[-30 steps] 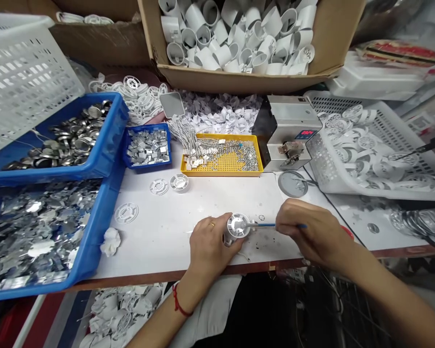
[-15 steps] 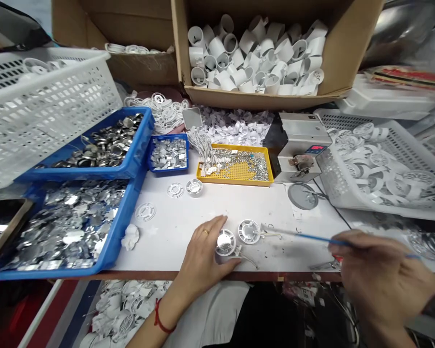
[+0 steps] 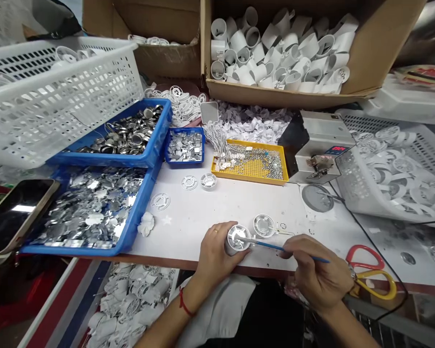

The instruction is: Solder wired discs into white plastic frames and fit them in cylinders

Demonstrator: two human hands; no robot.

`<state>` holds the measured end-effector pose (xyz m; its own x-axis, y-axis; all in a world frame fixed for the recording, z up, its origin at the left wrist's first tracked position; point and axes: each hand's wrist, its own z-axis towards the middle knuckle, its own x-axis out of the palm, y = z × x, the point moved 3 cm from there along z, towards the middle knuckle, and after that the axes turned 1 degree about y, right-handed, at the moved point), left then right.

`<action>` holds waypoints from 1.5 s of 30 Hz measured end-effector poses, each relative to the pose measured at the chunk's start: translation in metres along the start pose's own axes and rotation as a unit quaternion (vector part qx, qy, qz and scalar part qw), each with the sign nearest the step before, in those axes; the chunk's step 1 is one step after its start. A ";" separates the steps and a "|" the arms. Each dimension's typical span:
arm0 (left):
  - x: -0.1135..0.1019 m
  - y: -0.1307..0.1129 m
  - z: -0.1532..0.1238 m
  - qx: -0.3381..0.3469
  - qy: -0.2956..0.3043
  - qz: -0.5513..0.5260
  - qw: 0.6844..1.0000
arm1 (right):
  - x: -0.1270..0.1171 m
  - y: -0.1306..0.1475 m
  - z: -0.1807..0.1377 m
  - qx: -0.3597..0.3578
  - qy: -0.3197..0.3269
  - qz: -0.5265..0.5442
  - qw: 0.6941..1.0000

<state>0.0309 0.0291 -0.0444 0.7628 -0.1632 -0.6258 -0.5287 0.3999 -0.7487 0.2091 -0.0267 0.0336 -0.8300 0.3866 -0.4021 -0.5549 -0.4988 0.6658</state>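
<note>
My left hand (image 3: 219, 249) is wrapped around a white round plastic housing (image 3: 238, 238) near the table's front edge. A shiny metal plate shows inside its open top. My right hand (image 3: 319, 270) grips a thin blue-handled brush (image 3: 275, 246), its pale tip reaching into that housing. Just behind stands a second white housing (image 3: 264, 225) with a greyish disc inside and a short wire at its right. Further left on the table are a small white housing (image 3: 208, 181) and two flat white rings, one of them a spoked ring (image 3: 161, 201).
Blue trays of metal pieces (image 3: 94, 246) and a phone (image 3: 18, 215) lie left. A yellow tray (image 3: 252, 175) and a metal machine with a red display (image 3: 321, 145) stand behind. Scissors (image 3: 375, 282) lie by my right wrist. White baskets flank both sides; a cardboard box (image 3: 293, 99) of cups is at the back.
My right hand has swung left with the brush, from near the rear housing into the one my left hand holds. That housing's rim is now tilted toward me. The view has shifted slightly.
</note>
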 end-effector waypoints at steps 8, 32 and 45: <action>0.001 0.001 0.001 0.003 0.000 -0.005 1.000 | 0.014 0.015 0.051 -0.105 0.207 -0.087 0.969; 0.001 0.001 0.001 -0.002 0.005 0.002 1.000 | 0.004 0.015 0.045 -0.131 0.207 -0.079 0.966; 0.000 0.005 0.001 0.014 -0.008 0.029 0.999 | -0.070 -0.030 0.020 -0.020 -0.238 -0.138 0.961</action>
<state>0.0285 0.0322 -0.0479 0.7369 -0.1254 -0.6643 -0.5618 0.4328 -0.7050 0.2850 -0.0230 0.0542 -0.5370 0.8142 -0.2209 -0.7591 -0.3521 0.5476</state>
